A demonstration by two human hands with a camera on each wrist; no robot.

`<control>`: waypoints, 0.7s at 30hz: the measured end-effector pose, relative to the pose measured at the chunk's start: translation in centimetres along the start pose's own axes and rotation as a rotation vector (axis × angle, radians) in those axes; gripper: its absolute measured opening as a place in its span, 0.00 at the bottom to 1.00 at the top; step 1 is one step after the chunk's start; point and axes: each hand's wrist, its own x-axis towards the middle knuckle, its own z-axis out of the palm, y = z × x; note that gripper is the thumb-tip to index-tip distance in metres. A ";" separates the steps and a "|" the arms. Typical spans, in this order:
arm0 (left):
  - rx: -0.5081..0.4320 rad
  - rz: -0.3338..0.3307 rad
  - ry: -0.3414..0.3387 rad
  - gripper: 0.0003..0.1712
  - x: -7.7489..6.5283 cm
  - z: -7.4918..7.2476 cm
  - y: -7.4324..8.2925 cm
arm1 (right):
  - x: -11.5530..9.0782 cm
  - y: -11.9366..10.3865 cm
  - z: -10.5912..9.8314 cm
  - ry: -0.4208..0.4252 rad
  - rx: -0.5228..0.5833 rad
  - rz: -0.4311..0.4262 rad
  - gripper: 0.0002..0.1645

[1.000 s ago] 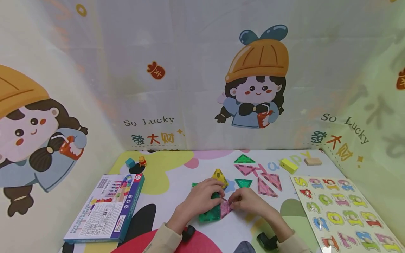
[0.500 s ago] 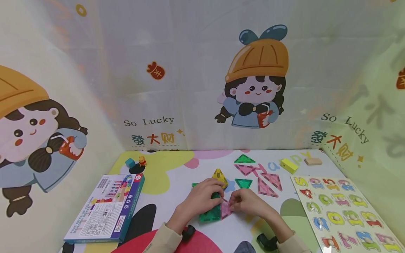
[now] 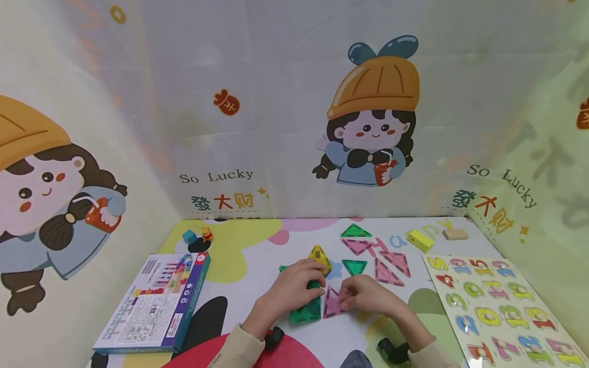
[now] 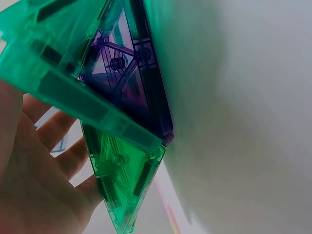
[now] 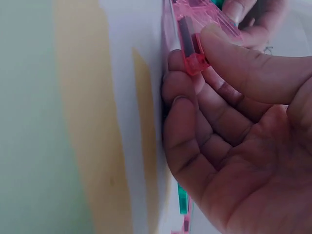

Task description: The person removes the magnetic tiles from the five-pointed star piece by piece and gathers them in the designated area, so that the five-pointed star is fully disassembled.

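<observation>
1. A pink translucent plastic triangle tile (image 3: pixel 332 302) is pinched at one corner by the right hand (image 3: pixel 365 295); in the right wrist view the thumb (image 5: pixel 243 63) is seen pressed on top of the corner and the curled fingers under it.
2. The pink tile lies near the front edge of the colourful play mat (image 3: pixel 239 255), about the middle of it, just to the left of the right fingers. It appears nearly flat, with one point toward the far edge of the mat.
3. A green translucent plastic tile assembly (image 3: pixel 306 306) is held down by the left hand (image 3: pixel 292 289). The fingers are bent over its top — how firmly they grip cannot be told from the head view.
4. The pink tile is just beside the right edge of the green assembly. Whether the two edges touch cannot be told.
5. In the left wrist view, green tiles (image 4: pixel 122 185) and a purple-looking one (image 4: pixel 129 73) are seen very near, with relaxed fingers (image 4: pixel 53 131) behind them. The rest is blurred.
6. Hidden or cut off: the lower part of the green assembly is covered by the left hand, and the right fingertips are under the pink tile.
7. Further pink and green triangle tiles (image 3: pixel 391 268) lie toward the far edge of the mat — well apart from both hands. A yellow tile pyramid (image 3: pixel 319 255) stands just beyond the left hand.
</observation>
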 end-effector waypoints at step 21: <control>-0.015 -0.009 -0.016 0.06 0.1 0.2 -0.2 | -3.7 2.3 -5.2 0.029 0.069 0.100 0.05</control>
